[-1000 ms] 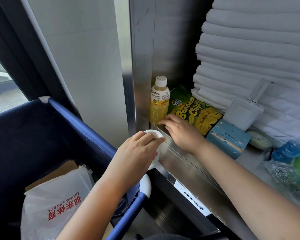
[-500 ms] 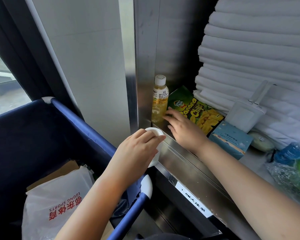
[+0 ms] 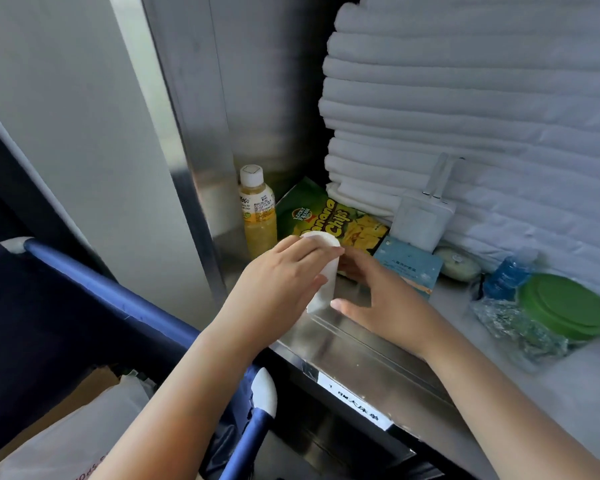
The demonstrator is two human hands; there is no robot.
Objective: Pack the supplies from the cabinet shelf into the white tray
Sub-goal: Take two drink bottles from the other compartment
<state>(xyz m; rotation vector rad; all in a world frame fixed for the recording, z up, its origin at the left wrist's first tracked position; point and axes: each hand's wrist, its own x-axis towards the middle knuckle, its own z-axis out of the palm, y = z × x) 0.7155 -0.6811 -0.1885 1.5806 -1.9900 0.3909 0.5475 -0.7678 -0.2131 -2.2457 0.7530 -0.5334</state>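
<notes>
While your left hand [image 3: 274, 275] grips white cup [image 3: 326, 282], right hand [image 3: 381, 299] open just right of cup; banana chips bag [image 3: 340, 220] lies flat just behind cup, long axis slanting back-left, nearer right hand.

Yellow drink bottle [image 3: 258, 216], green-yellow chips bag [image 3: 329, 220], white towels [image 3: 482, 116].

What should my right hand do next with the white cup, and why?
Probably close the right hand on the white cup's lower half and take it. The left hand grips its upper part above the shelf, while the right hand's thumb sits by its base, with the fingers open behind it.
</notes>
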